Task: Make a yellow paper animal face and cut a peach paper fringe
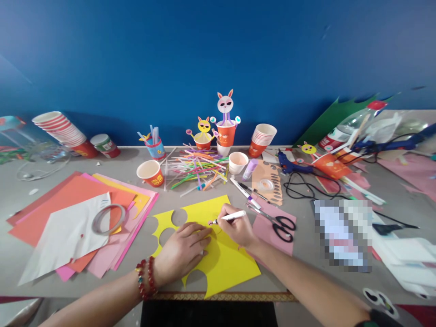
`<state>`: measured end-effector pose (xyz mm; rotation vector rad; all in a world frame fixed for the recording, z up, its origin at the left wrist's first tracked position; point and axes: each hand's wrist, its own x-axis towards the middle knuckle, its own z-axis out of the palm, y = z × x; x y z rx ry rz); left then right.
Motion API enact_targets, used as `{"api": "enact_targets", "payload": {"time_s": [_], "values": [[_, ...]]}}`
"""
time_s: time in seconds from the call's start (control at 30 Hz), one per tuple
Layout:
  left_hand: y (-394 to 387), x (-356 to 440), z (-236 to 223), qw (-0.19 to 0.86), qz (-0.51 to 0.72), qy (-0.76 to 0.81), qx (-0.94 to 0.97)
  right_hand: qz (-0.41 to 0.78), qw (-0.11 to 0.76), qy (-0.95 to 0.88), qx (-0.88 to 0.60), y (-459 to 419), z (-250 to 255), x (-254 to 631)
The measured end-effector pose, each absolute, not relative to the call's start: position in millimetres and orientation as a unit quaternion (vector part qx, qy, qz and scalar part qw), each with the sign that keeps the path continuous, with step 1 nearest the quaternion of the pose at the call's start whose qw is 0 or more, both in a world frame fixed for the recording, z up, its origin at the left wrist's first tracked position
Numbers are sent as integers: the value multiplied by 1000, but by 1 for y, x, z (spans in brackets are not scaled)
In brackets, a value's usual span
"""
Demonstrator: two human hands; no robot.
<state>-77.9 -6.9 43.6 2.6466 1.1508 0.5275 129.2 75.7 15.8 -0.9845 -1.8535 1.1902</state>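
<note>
A yellow sheet of paper lies at the front of the table, with round pieces cut out along its left and lower edges. My left hand rests flat on it, fingers stretched out together. In my right hand is a white marker pen, its dark tip down at the paper near my left fingertips. A faint curved line shows beside the tip; my right hand partly hides it. Right of the sheet, black-handled scissors lie on pink paper.
Coloured paper with a roll of tape lies left. Behind are scattered straws, paper cups and rabbit-faced cup figures. A purple glue stick, blue glue gun and black cable lie toward the right.
</note>
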Motion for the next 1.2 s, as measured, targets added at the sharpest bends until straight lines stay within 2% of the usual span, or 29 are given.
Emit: {"api": "enact_targets", "payload": {"time_s": [1.2], "values": [[-7,-77,42,94,176,386,901,463,361,-718,-374,76,18,128]]}}
